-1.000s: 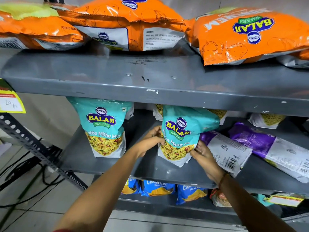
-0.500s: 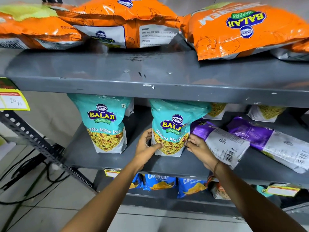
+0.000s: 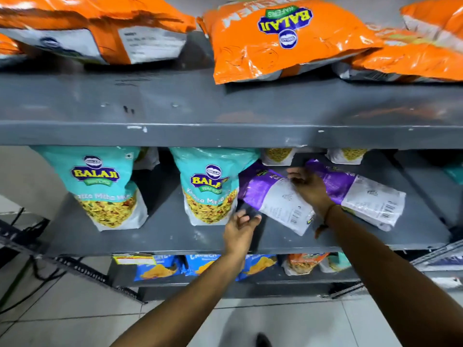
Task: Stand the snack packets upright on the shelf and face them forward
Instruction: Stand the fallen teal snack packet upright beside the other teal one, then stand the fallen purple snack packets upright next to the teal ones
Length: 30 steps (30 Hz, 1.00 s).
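Left hand (image 3: pixel 239 229) open, fingers spread, holding nothing, at the shelf (image 3: pixel 160 236) front edge just right of the teal packet (image 3: pixel 210 189); bare shelf between that and the other teal packet (image 3: pixel 105 186) further left. Both teal upright, logos forward. Right hand (image 3: pixel 309 187) fingers curled onto the purple packet (image 3: pixel 273 196); grip unclear. It lies flat, back label up, long axis diagonal, beside a second purple packet (image 3: pixel 360 194).

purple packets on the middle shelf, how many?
2, both lying flat, backs up: near purple packet beside the standing teal one, far purple packet to its right. More may hide behind.
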Available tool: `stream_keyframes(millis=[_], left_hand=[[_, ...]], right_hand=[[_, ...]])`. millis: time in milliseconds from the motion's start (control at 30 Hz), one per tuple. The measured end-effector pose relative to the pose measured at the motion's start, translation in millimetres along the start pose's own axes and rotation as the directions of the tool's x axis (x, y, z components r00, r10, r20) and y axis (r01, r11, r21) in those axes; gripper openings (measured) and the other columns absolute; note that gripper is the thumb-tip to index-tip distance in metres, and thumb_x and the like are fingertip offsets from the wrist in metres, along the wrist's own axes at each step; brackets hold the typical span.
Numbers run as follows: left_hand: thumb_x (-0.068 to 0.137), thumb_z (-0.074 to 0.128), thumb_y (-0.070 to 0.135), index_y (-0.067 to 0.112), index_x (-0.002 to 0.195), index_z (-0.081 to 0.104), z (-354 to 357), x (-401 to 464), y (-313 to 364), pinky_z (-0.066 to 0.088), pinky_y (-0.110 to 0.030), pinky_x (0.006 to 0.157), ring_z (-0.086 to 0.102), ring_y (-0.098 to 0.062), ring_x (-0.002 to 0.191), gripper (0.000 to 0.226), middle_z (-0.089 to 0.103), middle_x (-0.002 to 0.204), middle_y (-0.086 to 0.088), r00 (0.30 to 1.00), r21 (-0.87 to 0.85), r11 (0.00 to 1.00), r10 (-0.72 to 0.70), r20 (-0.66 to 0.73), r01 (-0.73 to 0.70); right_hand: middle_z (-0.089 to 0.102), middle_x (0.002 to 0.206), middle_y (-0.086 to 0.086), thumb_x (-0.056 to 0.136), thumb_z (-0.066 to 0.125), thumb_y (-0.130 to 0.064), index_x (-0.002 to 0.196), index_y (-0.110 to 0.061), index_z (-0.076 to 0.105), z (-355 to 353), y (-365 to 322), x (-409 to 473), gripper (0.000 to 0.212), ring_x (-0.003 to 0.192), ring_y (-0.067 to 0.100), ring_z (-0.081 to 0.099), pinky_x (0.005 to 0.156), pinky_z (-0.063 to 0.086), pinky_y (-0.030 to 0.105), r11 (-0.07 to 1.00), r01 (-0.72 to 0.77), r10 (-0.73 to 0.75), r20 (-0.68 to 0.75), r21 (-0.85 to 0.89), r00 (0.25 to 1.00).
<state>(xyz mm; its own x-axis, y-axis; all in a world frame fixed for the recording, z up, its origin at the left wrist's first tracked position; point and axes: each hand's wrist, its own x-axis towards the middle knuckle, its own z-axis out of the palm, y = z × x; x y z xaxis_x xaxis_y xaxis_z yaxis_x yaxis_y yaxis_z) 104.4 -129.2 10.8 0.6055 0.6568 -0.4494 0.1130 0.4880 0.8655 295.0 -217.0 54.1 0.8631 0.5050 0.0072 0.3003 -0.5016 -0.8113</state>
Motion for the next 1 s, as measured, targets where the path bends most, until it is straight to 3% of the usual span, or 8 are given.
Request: stream_keyframes(millis=[67, 133, 267, 400, 467, 600, 833, 1000], left_hand=[[0.082, 0.072, 0.009, 0.014, 0.104, 0.055, 17.4, 8.8, -5.2, 0.042, -0.027, 0.072, 0.054, -0.014, 0.082, 0.028, 0.06, 0.092, -0.004, 0.989, -0.044, 0.988, -0.147, 0.018, 0.147], [0.083, 0.071, 0.011, 0.017, 0.091, 0.05, 36.0, 19.9, -9.2, 0.039, -0.022, 0.062, 0.049, -0.01, 0.071, 0.024, 0.055, 0.08, -0.001, 0.975, -0.112, 0.97, -0.22, -0.019, 0.216], [0.084, 0.071, 0.013, 0.014, 0.077, 0.053, 60.4, 44.9, -18.1, 0.049, -0.031, 0.075, 0.058, -0.02, 0.088, 0.019, 0.062, 0.093, -0.009, 0.95, -0.221, 0.947, -0.27, -0.157, 0.232], [0.076, 0.076, 0.016, 0.012, 0.061, 0.056, 71.3, 63.3, -24.1, 0.057, -0.048, 0.087, 0.059, -0.024, 0.074, 0.025, 0.064, 0.08, -0.014, 0.879, -0.191, 0.96, -0.264, -0.398, 0.202], [0.073, 0.078, 0.016, 0.012, 0.06, 0.056, 72.9, 66.2, -26.6, 0.058, -0.05, 0.088, 0.058, -0.024, 0.07, 0.026, 0.063, 0.076, -0.014, 0.855, -0.193, 0.961, -0.265, -0.446, 0.198], [0.073, 0.08, 0.017, 0.014, 0.053, 0.05, 75.9, 62.7, -26.0, 0.054, -0.038, 0.081, 0.054, -0.024, 0.068, 0.036, 0.057, 0.061, -0.006, 0.832, -0.155, 0.974, -0.22, -0.51, 0.162], [0.085, 0.065, 0.004, 0.018, 0.055, 0.044, 90.3, 44.8, -3.9, 0.038, -0.028, 0.075, 0.048, -0.017, 0.068, 0.039, 0.054, 0.069, -0.006, 0.858, -0.138, 0.97, 0.105, -0.502, -0.199], [0.091, 0.059, 0.001, 0.017, 0.058, 0.046, 99.1, 38.3, 27.8, 0.032, -0.013, 0.055, 0.034, 0.002, 0.052, 0.038, 0.043, 0.047, 0.018, 0.849, -0.063, 0.881, 0.43, -0.308, -0.469]], right_hand=[[0.063, 0.117, 0.012, 0.093, 0.048, 0.003, 0.123, 0.004, 0.061, -5.2, 11.3, 18.4, 0.032, 0.106, 0.015, 0.053, 0.078, 0.039, 0.002, 0.99, 0.048, -0.032, 0.121, -0.136, 0.992], [0.061, 0.127, 0.027, 0.093, 0.045, 0.006, 0.123, 0.011, 0.059, -7.2, 21.4, 41.4, 0.033, 0.113, 0.025, 0.059, 0.083, 0.04, 0.011, 0.966, 0.112, -0.059, 0.221, -0.234, 0.974], [0.058, 0.125, 0.033, 0.094, 0.045, -0.003, 0.123, 0.004, 0.059, -5.6, 27.8, 77.3, 0.033, 0.083, 0.013, 0.057, 0.06, 0.038, 0.016, 0.92, 0.058, 0.092, 0.357, -0.388, 0.929], [0.06, 0.098, 0.025, 0.094, 0.047, -0.017, 0.069, -0.009, 0.057, -2.5, 25.2, 90.6, 0.029, 0.088, 0.02, 0.051, 0.074, 0.041, 0.033, 0.785, 0.178, 0.158, 0.47, -0.593, 0.868], [0.064, 0.1, 0.03, 0.094, 0.051, -0.021, 0.069, -0.002, 0.062, -2.3, 26.6, 94.0, 0.034, 0.09, 0.026, 0.061, 0.071, 0.043, 0.033, 0.761, 0.222, 0.129, 0.478, -0.61, 0.869], [0.058, 0.076, 0.017, 0.088, 0.054, -0.023, 0.059, -0.01, 0.056, -13.7, 33.7, 94.2, 0.032, 0.077, 0.024, 0.056, 0.058, 0.036, 0.027, 0.807, 0.201, 0.06, 0.416, -0.555, 0.907], [0.074, 0.097, 0.026, 0.086, 0.064, -0.008, 0.089, 0.002, 0.076, -46.3, 52.9, 66.1, 0.016, 0.091, 0.031, 0.072, 0.087, 0.054, 0.048, 0.967, 0.193, -0.196, 0.0, -0.165, 0.981], [0.065, 0.066, -0.017, 0.088, 0.064, -0.024, 0.079, -0.025, 0.068, -71.5, 50.2, 23.7, 0.01, 0.054, -0.012, 0.055, 0.061, 0.043, 0.009, 0.96, 0.234, -0.201, -0.205, 0.155, 0.958]])
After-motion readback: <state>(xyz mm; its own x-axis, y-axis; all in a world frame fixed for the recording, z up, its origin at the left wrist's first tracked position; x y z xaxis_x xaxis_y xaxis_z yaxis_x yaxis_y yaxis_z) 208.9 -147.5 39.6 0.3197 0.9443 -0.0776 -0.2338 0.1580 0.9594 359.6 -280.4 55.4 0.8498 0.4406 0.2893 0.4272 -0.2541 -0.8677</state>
